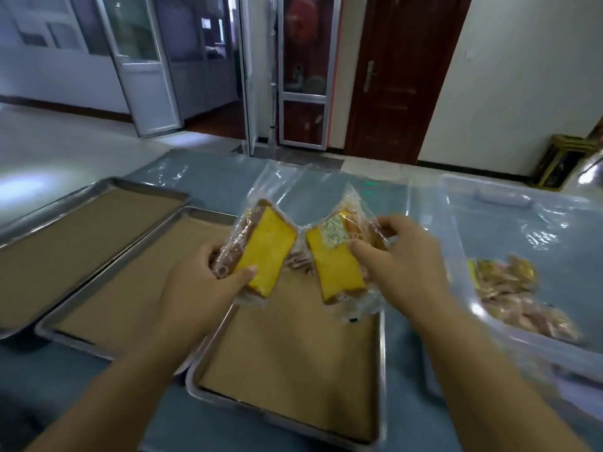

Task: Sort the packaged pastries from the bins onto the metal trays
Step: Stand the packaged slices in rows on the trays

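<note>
Nearest: two bare forearms, reaching out over the front tray (381, 370), brown-lined and bare at its near end. Left hand (195, 282) gripping the left packet (264, 249) above that tray's left rim, thumb on the yellow top face, fingers curled beneath. Right hand (401, 259) pinching the right packet (332, 265) by its right edge above the tray's far half, thumb and forefinger on the wrap.

Held side by side, yellow faces up, probably for comparing before setting down, and kept clear of the liner so either can go elsewhere. Long axes running away from the body, far ends leaning toward each other and almost touching, near ends apart. Clear wrap tails trailing off the far ends.

Left of the front tray, a middle tray (49, 324) and beyond it a far tray (81, 216), both lined. Right of the front tray, a clear bin (535, 350) holding more wrapped pastries. Sorting seemingly just begun.
</note>
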`<state>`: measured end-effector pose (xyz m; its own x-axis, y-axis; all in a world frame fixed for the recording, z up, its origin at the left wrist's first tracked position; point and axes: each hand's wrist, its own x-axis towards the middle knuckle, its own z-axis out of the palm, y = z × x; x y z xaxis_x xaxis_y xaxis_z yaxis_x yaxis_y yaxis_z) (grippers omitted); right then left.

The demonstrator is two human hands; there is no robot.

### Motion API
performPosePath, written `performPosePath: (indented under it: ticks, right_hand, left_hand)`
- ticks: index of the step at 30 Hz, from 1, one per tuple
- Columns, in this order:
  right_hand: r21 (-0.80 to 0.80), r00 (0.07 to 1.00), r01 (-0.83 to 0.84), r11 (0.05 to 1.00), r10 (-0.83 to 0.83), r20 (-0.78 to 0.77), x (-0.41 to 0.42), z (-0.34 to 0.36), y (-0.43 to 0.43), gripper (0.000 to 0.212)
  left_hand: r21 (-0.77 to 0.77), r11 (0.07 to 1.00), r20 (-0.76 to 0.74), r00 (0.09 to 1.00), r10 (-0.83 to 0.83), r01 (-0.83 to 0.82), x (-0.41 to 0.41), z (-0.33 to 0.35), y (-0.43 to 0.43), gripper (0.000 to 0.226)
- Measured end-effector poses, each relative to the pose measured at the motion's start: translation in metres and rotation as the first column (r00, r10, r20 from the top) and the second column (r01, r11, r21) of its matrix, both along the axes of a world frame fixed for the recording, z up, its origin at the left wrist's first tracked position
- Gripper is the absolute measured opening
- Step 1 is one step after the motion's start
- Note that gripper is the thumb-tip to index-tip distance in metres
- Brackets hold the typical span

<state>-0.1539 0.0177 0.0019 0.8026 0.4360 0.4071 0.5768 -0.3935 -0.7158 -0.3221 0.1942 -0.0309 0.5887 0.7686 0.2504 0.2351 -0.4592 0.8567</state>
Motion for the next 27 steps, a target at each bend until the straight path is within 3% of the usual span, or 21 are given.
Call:
performPosePath:
  ticks: [6, 12, 27]
  right_hand:
    - [-0.163, 0.994, -0.055, 0.985, 0.038, -0.103, -0.036, -0.05, 0.064, 0.019]
    - [-0.228, 0.969, -0.087, 0.97, 0.029, -0.247, -0.032, -0.089, 0.123, 0.026]
    - [-0.042, 0.861, -0.008, 0.999, -0.014, -0.508, 0.059, -0.149, 0.306, 0.022]
  left_hand:
    - [-0.051, 0.998, -0.165, 0.986, 0.028, -0.037, -0.044, -0.046, 0.057, 0.027]
    - [-0.097, 0.995, -0.271, 0.963, 0.005, -0.033, -0.041, -0.073, 0.108, 0.026]
    - [-0.003, 0.999, -0.428, 0.903, -0.039, 0.042, 0.067, -0.101, 0.266, 0.046]
